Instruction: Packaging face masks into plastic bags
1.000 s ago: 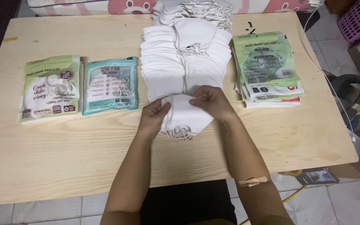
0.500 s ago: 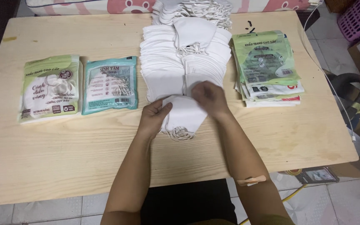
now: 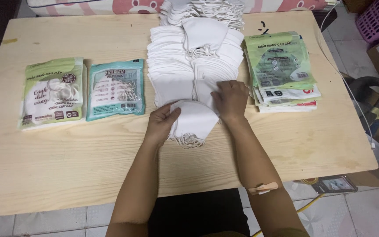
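Since the earlier frame, the right hand (image 3: 230, 100) had slid up off the small stack of folded white masks (image 3: 194, 123) toward the overlapping rows of masks (image 3: 185, 72) behind it, fingers curled on the nearest one. The left hand (image 3: 162, 122) pinched the stack's left edge, near the table's (image 3: 66, 175) middle. Squaring the edges before adding another would likely keep the stack tidy. At left lay 1 pale-green pouch (image 3: 52, 93) and 1 teal pouch (image 3: 116, 89); at right, a pile of green pouches (image 3: 281, 68).
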